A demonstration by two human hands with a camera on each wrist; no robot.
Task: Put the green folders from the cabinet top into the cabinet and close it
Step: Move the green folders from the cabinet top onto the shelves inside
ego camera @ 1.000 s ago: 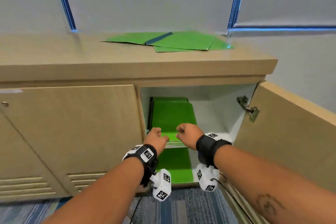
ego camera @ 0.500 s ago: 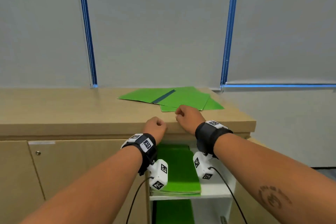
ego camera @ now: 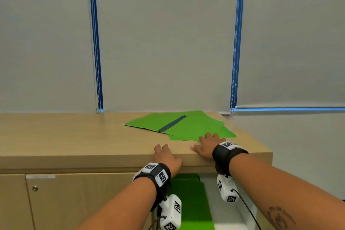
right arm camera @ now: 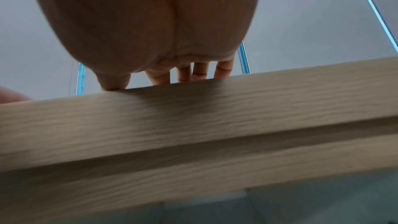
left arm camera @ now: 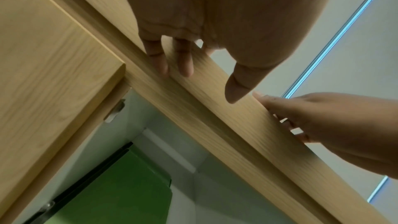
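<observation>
- Now my left hand (ego camera: 166, 157) lies at the lower centre of the head view, fingers straight and relaxed on the front edge of the cabinet top (ego camera: 74, 140), holding nothing.
- Right of it, my right hand (ego camera: 206, 145) lies flat, fingers extended, tips touching the near edge of the green folders (ego camera: 186, 127), which lie overlapped on the cabinet top.
- Below, at the bottom centre, the open cabinet (ego camera: 240, 211) holds more green folders (ego camera: 190, 201) stacked on a white shelf.
- At lower left sits a closed door (ego camera: 84, 201).

Green folders (ego camera: 188, 126) on cabinet top (ego camera: 74, 136), right hand (ego camera: 207, 145) touching them
</observation>
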